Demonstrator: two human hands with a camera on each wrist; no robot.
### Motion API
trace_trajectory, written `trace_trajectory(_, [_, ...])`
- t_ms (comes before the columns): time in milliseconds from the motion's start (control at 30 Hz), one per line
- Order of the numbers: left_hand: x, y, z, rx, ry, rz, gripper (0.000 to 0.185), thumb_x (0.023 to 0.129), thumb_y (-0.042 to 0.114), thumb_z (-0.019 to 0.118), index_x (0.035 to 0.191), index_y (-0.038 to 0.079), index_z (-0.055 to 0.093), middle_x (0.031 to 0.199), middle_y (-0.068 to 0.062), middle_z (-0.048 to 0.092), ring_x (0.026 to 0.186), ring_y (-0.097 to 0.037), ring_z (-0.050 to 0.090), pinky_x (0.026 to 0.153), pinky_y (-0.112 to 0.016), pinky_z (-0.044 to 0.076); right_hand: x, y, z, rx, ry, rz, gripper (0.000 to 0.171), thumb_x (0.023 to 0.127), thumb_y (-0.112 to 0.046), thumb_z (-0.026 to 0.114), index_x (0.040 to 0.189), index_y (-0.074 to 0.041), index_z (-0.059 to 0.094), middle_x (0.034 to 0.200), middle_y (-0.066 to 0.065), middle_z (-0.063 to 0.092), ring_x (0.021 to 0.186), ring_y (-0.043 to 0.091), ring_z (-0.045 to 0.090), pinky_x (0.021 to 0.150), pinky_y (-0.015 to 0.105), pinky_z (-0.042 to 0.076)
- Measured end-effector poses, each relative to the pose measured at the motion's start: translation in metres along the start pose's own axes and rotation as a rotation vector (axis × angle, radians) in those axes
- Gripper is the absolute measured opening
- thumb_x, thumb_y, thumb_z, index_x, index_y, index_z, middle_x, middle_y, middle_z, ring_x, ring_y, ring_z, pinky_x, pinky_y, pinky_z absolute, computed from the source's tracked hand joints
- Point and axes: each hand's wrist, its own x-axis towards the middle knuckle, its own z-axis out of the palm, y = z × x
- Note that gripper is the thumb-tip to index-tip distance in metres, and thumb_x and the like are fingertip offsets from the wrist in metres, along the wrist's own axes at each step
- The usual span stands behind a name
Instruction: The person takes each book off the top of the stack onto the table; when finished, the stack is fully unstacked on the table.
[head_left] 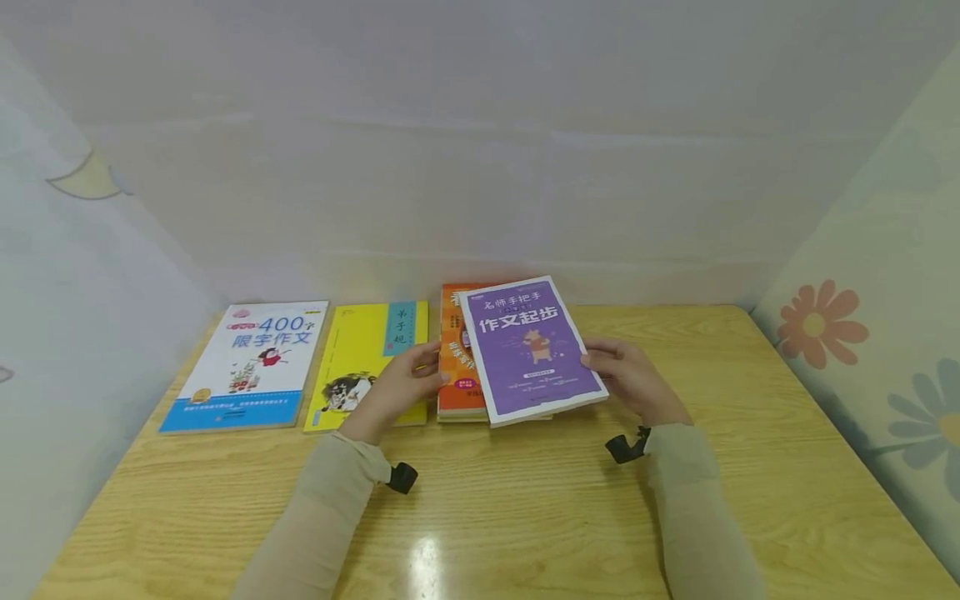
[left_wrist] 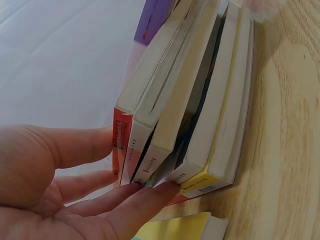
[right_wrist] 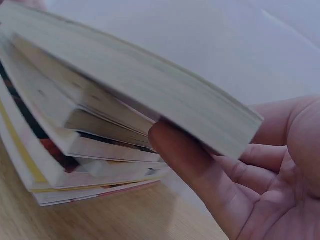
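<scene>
Spines (left_wrist: pixel 132 155) of book stack (head_left: pixel 457 367), visible only from left wrist, against outspread left grip (head_left: pixel 401 383); purple book (head_left: pixel 532 350) pinched in right grip (head_left: pixel 626 379).

The tabletop (head_left: pixel 510 500) offers free room between the forearms (head_left: pixel 315 508) and, beyond the right hand (head_left: pixel 630 375), towards the right wall (head_left: pixel 892 333). Left of the stack (head_left: pixel 461 396) the yellow book (head_left: pixel 366 348) lies close; the tilted purple book (head_left: pixel 532 354) obstructs from above, the back wall (head_left: pixel 480 183) behind.

Book stack (head_left: pixel 459 398) on table (head_left: pixel 525 508)
</scene>
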Motion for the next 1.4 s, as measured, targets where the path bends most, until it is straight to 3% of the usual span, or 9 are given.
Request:
trace_trajectory(233, [0.001, 0.000, 0.000, -0.010, -0.020, 0.013, 0.070, 0.100, 0.013, 0.065, 0.160, 0.010, 0.029, 0.156, -0.020, 0.040, 0.145, -0.037, 0.038, 0.108, -0.046, 0.046, -0.018, -0.011, -0.030, 0.082, 0.049, -0.036, 0.024, 0.102, -0.006, 0.060, 0.126, -0.009, 0.061, 0.106, 0.000, 0.075, 0.091, 0.014, 0.072, 0.081, 0.027, 0.060])
trace_trajectory(467, [-0.001, 0.002, -0.001, -0.031, 0.002, -0.025, 0.069, 0.100, 0.015, 0.066, 0.160, 0.012, 0.032, 0.156, -0.017, 0.041, 0.144, -0.035, 0.039, 0.108, -0.047, 0.046, -0.033, -0.020, -0.062, 0.113, 0.084, -0.089, 0.023, 0.103, -0.003, 0.057, 0.120, -0.015, 0.067, 0.105, 0.001, 0.075, 0.090, 0.014, 0.072, 0.076, 0.027, 0.061])
trace_trajectory(767, [-0.001, 0.003, 0.000, -0.052, -0.009, -0.021, 0.069, 0.100, 0.015, 0.065, 0.160, 0.011, 0.031, 0.156, -0.018, 0.040, 0.144, -0.037, 0.040, 0.108, -0.048, 0.046, -0.044, -0.010, -0.091, 0.040, 0.147, -0.046, 0.032, 0.103, -0.008, 0.060, 0.134, -0.003, 0.059, 0.110, -0.001, 0.071, 0.089, 0.013, 0.072, 0.077, 0.027, 0.061])
trace_trajectory(1033, [-0.001, 0.002, -0.001, -0.044, 0.003, -0.044, 0.068, 0.100, 0.017, 0.067, 0.159, 0.015, 0.034, 0.156, -0.014, 0.041, 0.144, -0.035, 0.040, 0.109, -0.048, 0.046, -0.038, 0.002, -0.091, -0.095, 0.193, 0.102, 0.068, 0.102, -0.019, 0.063, 0.152, 0.013, 0.030, 0.102, -0.008, 0.071, 0.090, 0.009, 0.070, 0.079, 0.025, 0.060])
trace_trajectory(1233, [0.000, 0.001, 0.000, -0.057, 0.005, -0.054, 0.068, 0.099, 0.017, 0.068, 0.159, 0.015, 0.035, 0.155, -0.014, 0.042, 0.143, -0.034, 0.041, 0.109, -0.047, 0.046, -0.030, 0.015, -0.090, -0.176, 0.215, 0.143, 0.065, 0.103, -0.018, 0.061, 0.151, 0.013, 0.031, 0.103, -0.009, 0.068, 0.092, 0.005, 0.068, 0.082, 0.023, 0.058])
trace_trajectory(1400, [0.000, 0.001, 0.000, -0.045, 0.008, -0.048, 0.068, 0.099, 0.016, 0.067, 0.159, 0.015, 0.034, 0.155, -0.014, 0.042, 0.143, -0.034, 0.041, 0.109, -0.047, 0.046, -0.024, 0.023, -0.087, -0.215, 0.217, 0.163, 0.064, 0.105, -0.019, 0.058, 0.153, 0.012, 0.030, 0.117, 0.004, 0.065, 0.096, 0.003, 0.067, 0.086, 0.022, 0.057])
